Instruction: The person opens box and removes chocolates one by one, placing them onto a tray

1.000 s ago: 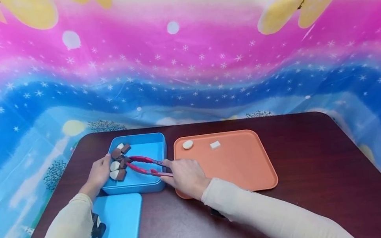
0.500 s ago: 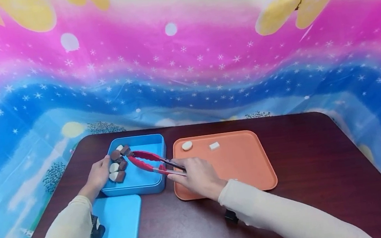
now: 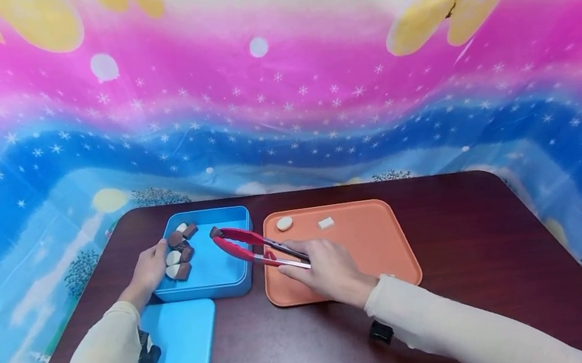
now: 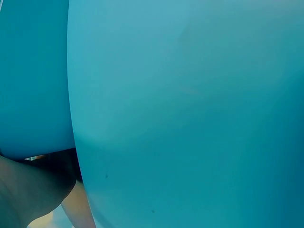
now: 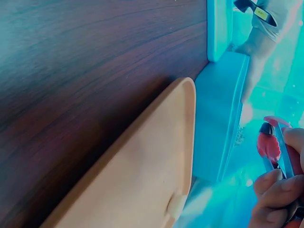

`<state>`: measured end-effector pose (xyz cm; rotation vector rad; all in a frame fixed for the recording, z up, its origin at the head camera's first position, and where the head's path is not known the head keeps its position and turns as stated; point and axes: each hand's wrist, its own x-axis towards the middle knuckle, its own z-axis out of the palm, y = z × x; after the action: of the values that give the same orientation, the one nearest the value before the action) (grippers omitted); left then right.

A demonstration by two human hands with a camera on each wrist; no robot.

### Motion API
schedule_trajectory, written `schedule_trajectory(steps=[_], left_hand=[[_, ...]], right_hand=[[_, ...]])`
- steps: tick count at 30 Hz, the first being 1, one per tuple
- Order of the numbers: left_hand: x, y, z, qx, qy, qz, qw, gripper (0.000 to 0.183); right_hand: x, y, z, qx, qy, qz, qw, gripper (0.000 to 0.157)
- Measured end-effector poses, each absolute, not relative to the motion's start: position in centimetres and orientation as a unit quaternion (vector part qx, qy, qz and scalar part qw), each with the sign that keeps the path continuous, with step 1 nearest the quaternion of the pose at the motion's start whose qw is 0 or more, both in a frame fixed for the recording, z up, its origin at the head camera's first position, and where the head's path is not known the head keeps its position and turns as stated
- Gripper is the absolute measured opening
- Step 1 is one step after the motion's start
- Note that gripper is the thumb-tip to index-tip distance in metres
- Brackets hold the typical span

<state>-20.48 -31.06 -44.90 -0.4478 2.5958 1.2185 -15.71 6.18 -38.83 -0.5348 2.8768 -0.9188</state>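
My right hand [image 3: 329, 267] grips the handles of red-tipped tongs [image 3: 234, 250] above the orange tray. Their tips pinch a small dark brown chocolate [image 3: 215, 232] over the blue box [image 3: 203, 293]. In the right wrist view the dark piece shows between the scalloped red tips of the tongs [image 5: 269, 147]. My left hand [image 3: 147, 275] holds the box by its left side, thumb at the rim. Along that side inside lie several brown and white chocolates [image 3: 187, 255]. Blue plastic fills most of the left wrist view.
The orange tray [image 3: 369, 244] stands right of the box, bearing a round white piece [image 3: 284, 223] and a white block [image 3: 326, 223]. A flat blue lid [image 3: 186, 346] lies in front of the box, under my left forearm. A patterned cloth hangs behind the table.
The tongs have lifted away from the chocolates at the box's left side and moved right, carrying the dark piece. My right hand has shifted right over the tray; my left hand stays put.
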Motion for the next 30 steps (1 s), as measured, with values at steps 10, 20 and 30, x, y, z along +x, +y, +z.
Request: schedule_trajectory(steps=[10, 20, 30], left_hand=[[-20.4, -31.1, -45.2, -0.15, 0.889, 0.418, 0.109, 0.081], [-20.4, -31.0, -45.4, -0.141, 0.891, 0.421, 0.095, 0.08], [-20.5, -31.1, -45.1, -0.142, 0.89, 0.42, 0.108, 0.082]], right_hand=[[-15.0, 9.3, -39.2, -0.166, 0.94, -0.299, 0.01, 0.053], [-13.8, 13.0, -40.7, -0.142, 0.944, -0.296, 0.016, 0.052], [-13.9, 15.0, -41.5, -0.12, 0.946, -0.299, 0.032, 0.052]])
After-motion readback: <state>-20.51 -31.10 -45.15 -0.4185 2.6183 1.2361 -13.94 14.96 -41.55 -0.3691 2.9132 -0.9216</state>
